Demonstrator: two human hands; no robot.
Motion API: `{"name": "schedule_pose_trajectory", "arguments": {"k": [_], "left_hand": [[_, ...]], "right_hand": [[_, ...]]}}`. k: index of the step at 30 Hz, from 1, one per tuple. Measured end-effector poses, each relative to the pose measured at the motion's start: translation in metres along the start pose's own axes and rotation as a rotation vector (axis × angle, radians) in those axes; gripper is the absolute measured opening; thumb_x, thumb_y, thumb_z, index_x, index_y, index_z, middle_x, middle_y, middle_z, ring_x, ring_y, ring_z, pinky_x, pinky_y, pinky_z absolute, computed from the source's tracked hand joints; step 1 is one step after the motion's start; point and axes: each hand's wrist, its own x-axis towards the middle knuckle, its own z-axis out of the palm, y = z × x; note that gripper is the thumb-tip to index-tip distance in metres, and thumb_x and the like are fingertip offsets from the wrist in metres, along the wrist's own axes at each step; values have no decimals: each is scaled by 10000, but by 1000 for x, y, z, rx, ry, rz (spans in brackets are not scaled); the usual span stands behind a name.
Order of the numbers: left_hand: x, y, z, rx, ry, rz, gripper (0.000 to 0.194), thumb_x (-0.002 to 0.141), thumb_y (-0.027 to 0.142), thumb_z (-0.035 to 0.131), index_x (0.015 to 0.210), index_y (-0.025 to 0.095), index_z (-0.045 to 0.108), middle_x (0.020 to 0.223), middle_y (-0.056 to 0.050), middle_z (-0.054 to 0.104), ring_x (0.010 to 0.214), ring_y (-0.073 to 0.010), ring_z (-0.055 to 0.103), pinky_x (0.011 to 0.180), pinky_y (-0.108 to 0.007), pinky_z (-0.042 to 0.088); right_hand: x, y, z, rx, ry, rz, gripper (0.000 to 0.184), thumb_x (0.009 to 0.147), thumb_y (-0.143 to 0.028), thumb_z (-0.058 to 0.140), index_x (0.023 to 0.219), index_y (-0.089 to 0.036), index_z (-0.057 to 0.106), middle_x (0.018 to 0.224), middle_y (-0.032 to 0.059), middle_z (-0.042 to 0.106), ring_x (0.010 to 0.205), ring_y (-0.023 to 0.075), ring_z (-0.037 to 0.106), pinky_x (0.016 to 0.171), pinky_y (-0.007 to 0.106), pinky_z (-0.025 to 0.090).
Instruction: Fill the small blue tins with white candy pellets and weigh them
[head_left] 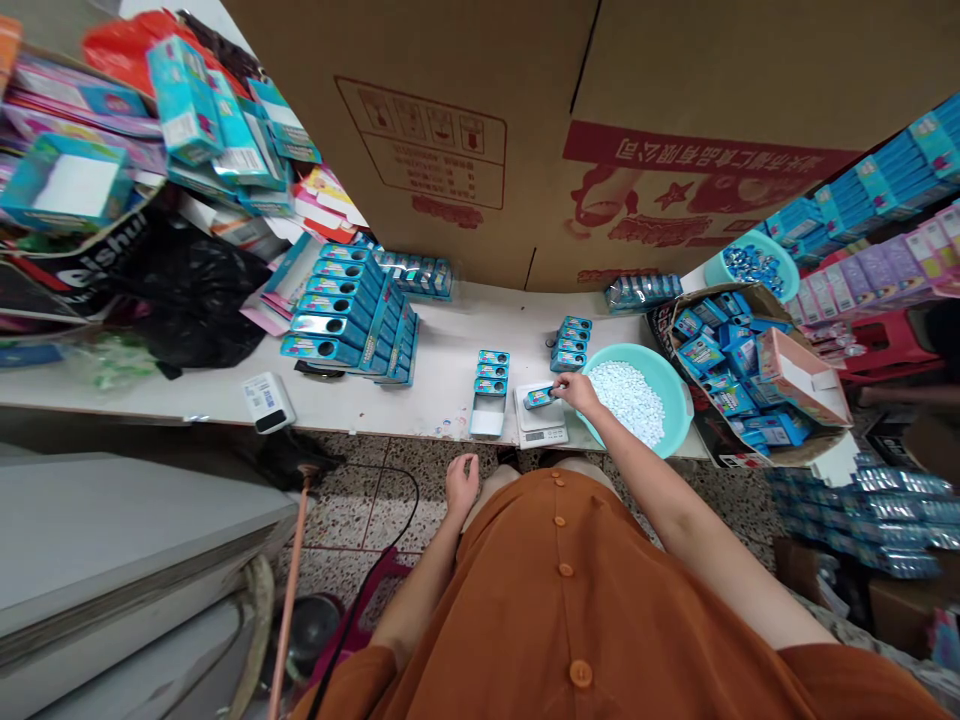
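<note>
At the front edge of the tabletop [420, 400], my right hand [576, 390] pinches a small blue tin [540, 397] and holds it on the platform of a white digital scale [541, 420]. The tin lies just left of my fingers, its long axis running left to right along the table's front edge, tipped slightly. It is a flat, oblong tin with a bright printed face. My left hand [460, 482] hangs below the table edge, loosely curled and holding nothing, farther from the tin than my right. A teal basin of white tablets [634, 398] sits just right of the scale, beside my wrist. More of the same tins [492, 372] are stacked just left of the scale.
</note>
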Motion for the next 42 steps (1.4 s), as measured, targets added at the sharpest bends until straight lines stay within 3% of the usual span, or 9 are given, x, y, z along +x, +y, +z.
{"name": "schedule_pose_trajectory", "arguments": {"k": [4,9,16,23,29,34,38,42], "left_hand": [[-1,-2,0,6,9,6,312,865,416,390,874,191,605,900,-92,645,913,-241,565,870,-396,446],[-2,-1,0,15,22,16,311,866,409,387,873,191,609,896,-96,647,909,-241,571,867,-400,449],[-2,4,-4,27,11,6,315,863,405,387,863,192,619,882,-97,647,899,-237,579,857,-397,458],[-2,5,-8,31,-14,-1,322,864,414,382,861,189,612,881,-99,645,906,-242,577,856,-399,462],[1,5,-6,36,-34,26,310,866,401,389,876,186,611,896,-100,646,914,-241,572,861,-399,457],[5,6,-5,28,-68,57,300,871,404,386,869,195,603,894,-89,638,911,-237,570,867,-397,453],[15,25,-9,27,-70,103,282,878,389,388,874,200,597,896,-80,630,909,-228,566,868,-389,448],[44,81,-8,69,-58,307,244,884,370,414,920,198,583,923,-75,615,947,-222,539,908,-381,415]], "right_hand": [[-2,-3,1,-3,1,-13,33,675,-227,659,686,-200,673,677,-6,666,640,131,572,594,224,395],[-4,-7,0,-76,36,-39,160,775,-288,564,726,-202,690,732,25,695,662,150,585,615,242,398],[-9,-1,-6,-79,116,-35,237,810,-329,496,744,-206,687,754,28,693,680,155,579,639,245,381],[-38,44,-12,-58,264,89,340,841,-395,415,735,-188,662,756,35,665,680,149,542,642,243,351],[-73,92,-11,-69,274,260,355,838,-398,396,768,-179,666,799,57,669,707,162,537,647,248,345],[-94,112,-4,-71,292,327,374,839,-407,371,780,-178,661,834,68,661,734,169,538,673,253,357],[-107,115,5,-56,290,333,385,838,-401,346,827,-176,658,872,77,655,781,178,545,710,262,373],[-117,116,13,-46,270,322,405,845,-419,326,819,-175,648,879,85,648,825,187,550,755,279,388]]}}
